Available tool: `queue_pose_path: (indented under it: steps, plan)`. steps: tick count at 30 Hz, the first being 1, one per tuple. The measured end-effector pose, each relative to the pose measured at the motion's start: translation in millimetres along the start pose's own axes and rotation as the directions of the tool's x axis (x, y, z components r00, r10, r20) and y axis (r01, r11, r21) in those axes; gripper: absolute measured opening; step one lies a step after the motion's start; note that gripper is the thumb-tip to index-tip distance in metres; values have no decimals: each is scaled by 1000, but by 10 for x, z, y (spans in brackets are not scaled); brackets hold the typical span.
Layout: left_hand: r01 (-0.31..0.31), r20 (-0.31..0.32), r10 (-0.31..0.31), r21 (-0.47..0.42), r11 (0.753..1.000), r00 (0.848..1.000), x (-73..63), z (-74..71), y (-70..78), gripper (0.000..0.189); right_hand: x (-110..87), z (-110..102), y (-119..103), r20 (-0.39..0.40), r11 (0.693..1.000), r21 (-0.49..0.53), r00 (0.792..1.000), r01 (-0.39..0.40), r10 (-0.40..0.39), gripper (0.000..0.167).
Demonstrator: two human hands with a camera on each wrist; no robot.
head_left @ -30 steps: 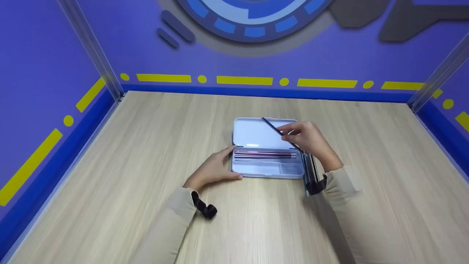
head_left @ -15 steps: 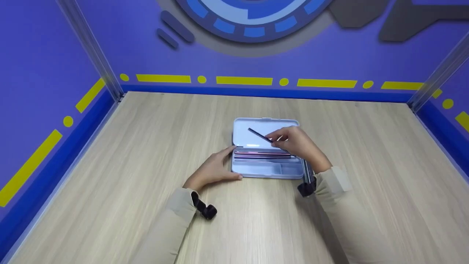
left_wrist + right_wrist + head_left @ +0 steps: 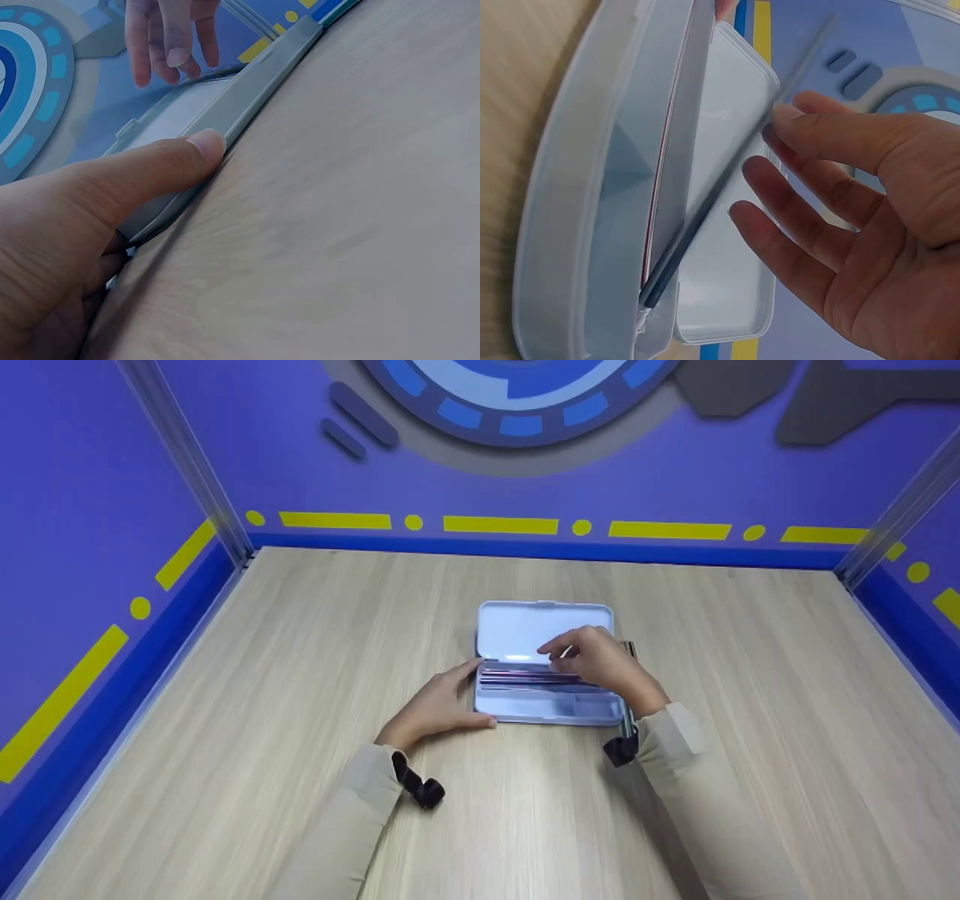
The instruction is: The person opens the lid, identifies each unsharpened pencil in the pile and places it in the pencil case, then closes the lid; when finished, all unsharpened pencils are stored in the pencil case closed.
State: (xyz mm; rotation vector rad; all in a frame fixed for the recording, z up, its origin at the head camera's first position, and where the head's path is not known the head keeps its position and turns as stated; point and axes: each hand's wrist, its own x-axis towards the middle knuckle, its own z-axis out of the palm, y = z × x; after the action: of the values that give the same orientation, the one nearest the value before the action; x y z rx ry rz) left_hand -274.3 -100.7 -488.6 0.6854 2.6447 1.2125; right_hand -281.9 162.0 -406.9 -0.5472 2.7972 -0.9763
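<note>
A pale pencil case [image 3: 525, 706] lies with its lid [image 3: 517, 626] raised at the back. In its rear compartment are several dark, shiny pencils [image 3: 514, 678]. My left hand [image 3: 435, 705] grips the case's left end, thumb [image 3: 176, 169] along the front wall and fingers at the far side. Above the right part of the case is my right hand [image 3: 604, 664], its thumb and fingers apart. In the right wrist view a motion-blurred pencil [image 3: 705, 206] slants down into the rear compartment, its upper part by the thumb tip. Whether the thumb touches it is unclear.
More pencils [image 3: 628, 720] lie just right of the case, partly hidden by the right wrist. A wood-grain table [image 3: 337, 622] carries everything. Blue panels [image 3: 480, 495] with yellow marks stand along the back and sides.
My right hand has moved left and toward the case with the dark pencil, lowered it to the rear compartment, and its fingers have spread. My left hand stays in place on the case.
</note>
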Motion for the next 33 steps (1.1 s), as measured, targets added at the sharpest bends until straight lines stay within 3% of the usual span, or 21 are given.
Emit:
queue_pose_path:
  steps: [18,27,33]
  plan:
    - [2,6,-2,10,1000,1000,11,5,7,101,-59,-44,78,20,995,-13,995,-95,95,28]
    - [30,9,-30,18,999,1000,-4,5,7,103,-153,-156,228,-42,997,-15,996,-74,73,27]
    - [5,8,-5,11,1000,1000,-13,1,8,103,-225,-229,368,-80,995,-9,991,-104,103,28]
